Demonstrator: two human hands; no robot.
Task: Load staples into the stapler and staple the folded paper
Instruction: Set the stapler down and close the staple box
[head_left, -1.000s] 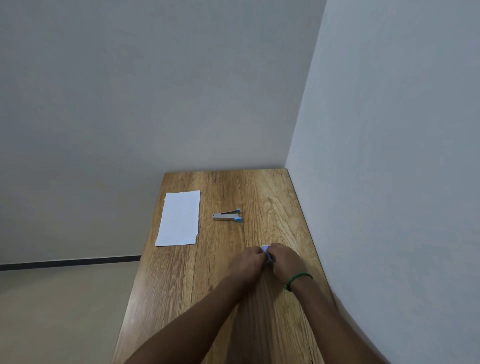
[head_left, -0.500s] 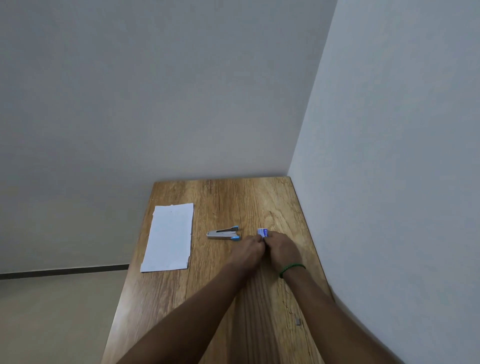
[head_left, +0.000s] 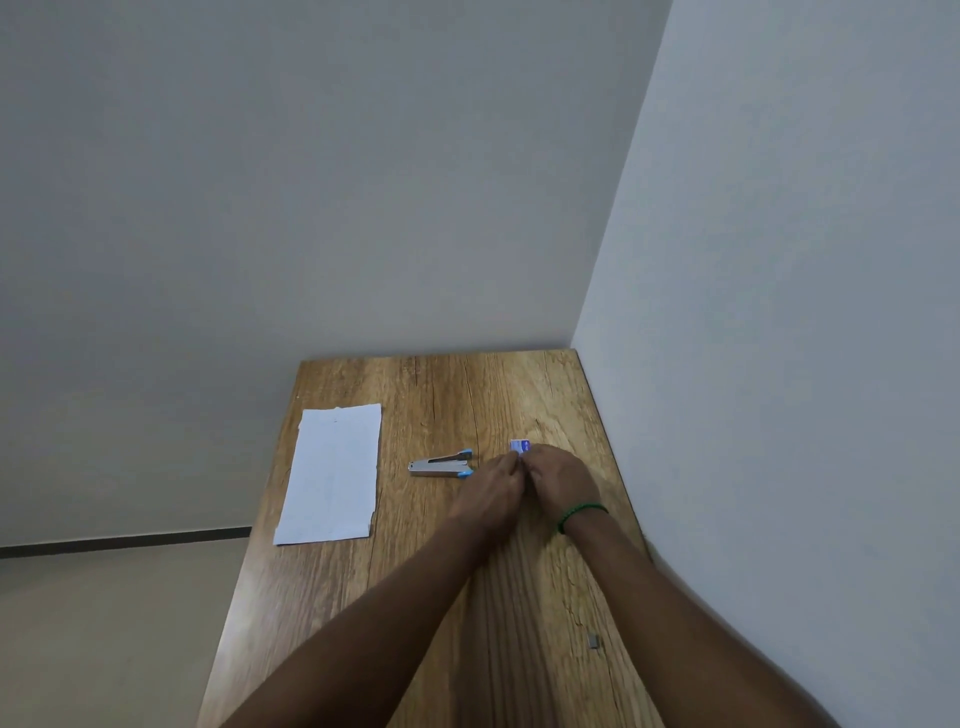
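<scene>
Now, from left to right, the folded paper (head_left: 331, 475) lies flat on the wooden table (head_left: 426, 597), as before, and the stapler (head_left: 441, 464) rests beside it untouched. The left hand (head_left: 493, 488) and right hand (head_left: 561, 480) have moved further away, fingertips pinched together; what they grip stays hidden. The small staple box (head_left: 520, 445) sits just beyond them.

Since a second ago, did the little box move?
Yes: the little box went away from the person, from nearer than the stapler to just past it.
</scene>
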